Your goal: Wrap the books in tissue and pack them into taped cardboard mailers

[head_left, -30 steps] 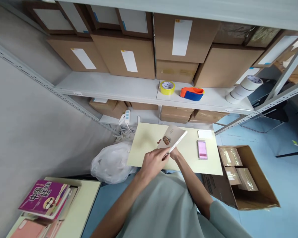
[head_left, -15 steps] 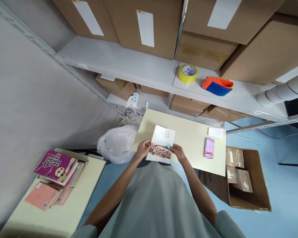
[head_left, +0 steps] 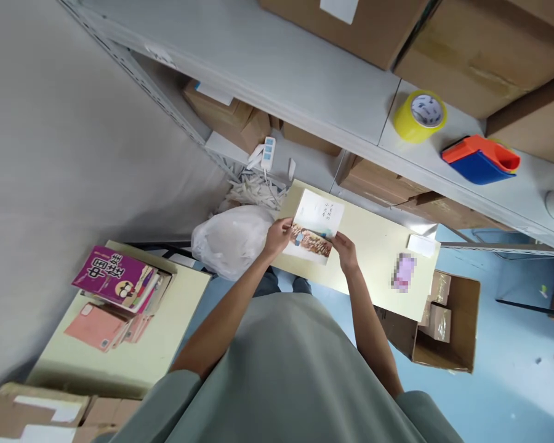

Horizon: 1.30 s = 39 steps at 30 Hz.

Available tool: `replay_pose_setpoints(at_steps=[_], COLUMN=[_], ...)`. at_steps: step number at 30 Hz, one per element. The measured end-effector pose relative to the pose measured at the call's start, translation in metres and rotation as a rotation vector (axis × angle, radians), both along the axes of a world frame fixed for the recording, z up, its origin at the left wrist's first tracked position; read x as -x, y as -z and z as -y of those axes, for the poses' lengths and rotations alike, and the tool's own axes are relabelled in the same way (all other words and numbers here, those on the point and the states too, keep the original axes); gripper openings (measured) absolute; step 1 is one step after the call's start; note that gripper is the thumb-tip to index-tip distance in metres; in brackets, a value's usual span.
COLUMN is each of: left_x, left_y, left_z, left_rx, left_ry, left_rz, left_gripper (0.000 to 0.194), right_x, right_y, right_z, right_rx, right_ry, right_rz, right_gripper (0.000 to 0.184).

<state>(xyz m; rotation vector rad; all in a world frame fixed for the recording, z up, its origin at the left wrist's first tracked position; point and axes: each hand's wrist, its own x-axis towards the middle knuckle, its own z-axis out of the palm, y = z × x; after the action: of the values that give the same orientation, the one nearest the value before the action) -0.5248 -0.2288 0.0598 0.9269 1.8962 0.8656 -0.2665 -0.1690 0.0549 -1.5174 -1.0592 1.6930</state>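
Observation:
Between my two hands is a thin book (head_left: 314, 226) with a white upper cover, dark Chinese characters and a brown picture across its lower half. My left hand (head_left: 279, 237) grips its left edge, fingers closed on it. At the opposite edge, my right hand (head_left: 345, 249) pinches the book with thumb and fingers. The book is held over the near left part of a pale yellow table (head_left: 373, 271). To the right on that table lie a blurred pink-purple item (head_left: 403, 272) and a stack of white paper (head_left: 421, 245).
A side table (head_left: 120, 369) at left bears a purple book (head_left: 115, 278) and several pink booklets (head_left: 95, 326). A white plastic bag (head_left: 233, 240) sits left of the worktable. An open carton (head_left: 466, 332) stands right. Yellow tape (head_left: 413, 120) and an orange-blue tape dispenser (head_left: 480, 159) rest on the shelf.
The view has shifted, so the shelf items appear farther right and cartons show at lower left. Both hands still hold the book, now farther forward from my body over the table.

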Motion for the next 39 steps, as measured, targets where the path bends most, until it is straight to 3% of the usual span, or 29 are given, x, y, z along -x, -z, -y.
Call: replay_pose_setpoints(at_steps=[3, 6, 12, 15, 20, 24, 28, 32, 34, 39], left_x=[0.016, 0.04, 0.113, 0.143, 0.164, 0.169, 0.168, 0.165, 0.163, 0.157], left_y=[0.01, 0.031, 0.101, 0.138, 0.191, 0.217, 0.225, 0.216, 0.205, 0.158], left_z=[-0.003, 0.018, 0.103, 0.127, 0.123, 0.114, 0.102, 0.092, 0.092, 0.11], left_rx=[-0.036, 0.049, 0.362, 0.513, 0.696, 0.719, 0.62, 0.575, 0.543, 0.398], left_ry=[-0.009, -0.023, 0.094, 0.126, 0.17, 0.148, -0.03, -0.044, -0.018, 0.082], left_rz=[0.016, -0.012, -0.261, -0.265, -0.203, -0.094, 0.017, -0.016, -0.034, -0.061], left_gripper=[0.044, 0.043, 0.051, 0.062, 0.098, 0.112, 0.082, 0.033, 0.02, 0.023], right_x=[0.01, 0.024, 0.072, 0.102, 0.144, 0.158, 0.161, 0.164, 0.167, 0.183], right_y=[0.0, 0.006, 0.023, 0.022, 0.018, 0.021, 0.023, 0.022, 0.02, 0.021], right_z=[-0.003, 0.008, 0.057, 0.081, 0.114, 0.132, 0.142, 0.143, 0.142, 0.134], right_rx=[0.006, 0.032, 0.12, 0.176, 0.245, 0.287, 0.294, 0.285, 0.275, 0.22], right_ry=[0.066, 0.05, -0.066, -0.118, -0.206, -0.202, -0.2, -0.198, -0.199, -0.283], right_rz=[0.122, 0.194, 0.228, 0.216, 0.204, 0.187, 0.208, 0.215, 0.21, 0.193], right_gripper=[0.067, 0.059, 0.051, 0.052, 0.05, 0.051, 0.051, 0.051, 0.052, 0.053])
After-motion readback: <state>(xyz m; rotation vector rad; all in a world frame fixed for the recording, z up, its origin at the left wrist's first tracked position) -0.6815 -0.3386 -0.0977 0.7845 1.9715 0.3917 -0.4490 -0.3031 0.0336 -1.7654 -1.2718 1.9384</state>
